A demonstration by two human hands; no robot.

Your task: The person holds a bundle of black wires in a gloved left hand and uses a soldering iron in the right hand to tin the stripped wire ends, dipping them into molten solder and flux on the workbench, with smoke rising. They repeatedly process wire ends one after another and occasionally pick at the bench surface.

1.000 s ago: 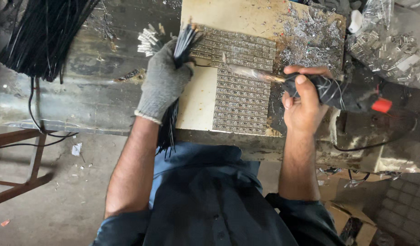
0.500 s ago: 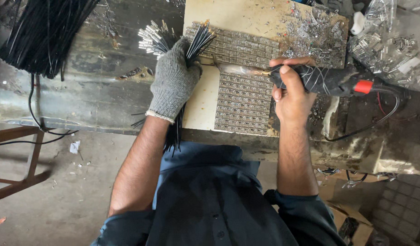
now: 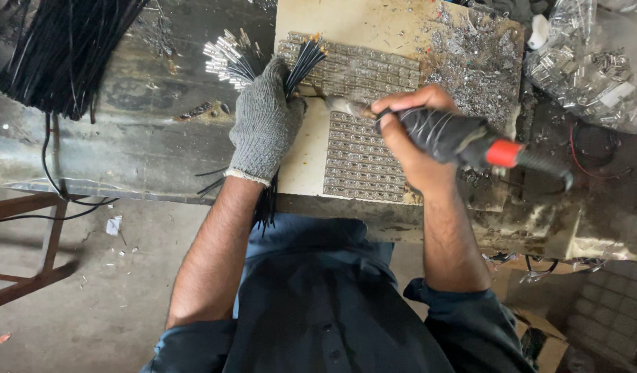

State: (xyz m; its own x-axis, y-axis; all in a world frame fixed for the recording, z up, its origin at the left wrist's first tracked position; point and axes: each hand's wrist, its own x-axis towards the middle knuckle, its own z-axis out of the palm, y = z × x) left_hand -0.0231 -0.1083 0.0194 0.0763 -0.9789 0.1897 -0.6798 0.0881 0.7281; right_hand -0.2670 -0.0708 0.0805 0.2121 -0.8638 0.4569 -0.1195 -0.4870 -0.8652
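Observation:
My left hand [image 3: 263, 124], in a grey knit glove, grips a bundle of thin black wires [image 3: 303, 63] whose ends fan out over rows of small metal terminals [image 3: 363, 155] laid on a pale board [image 3: 305, 162]. Some wires in the bundle carry silver metal tips [image 3: 222, 56]. My right hand [image 3: 408, 135] is bare and closed around a soldering iron [image 3: 457, 138] with a black taped handle and a red collar. Its metal tip [image 3: 346, 107] lies on the board right beside the wire ends.
A thick hank of black wires [image 3: 63, 48] hangs at the upper left. Metal scraps [image 3: 477, 62] litter the board's far right corner. A clear bag of metal terminals [image 3: 581, 76] lies at the upper right. A wooden frame [image 3: 28, 276] stands on the floor at left.
Both hands have shifted slightly toward the far side of the board. The iron's tip has come closer to the wire ends held by the gloved hand.

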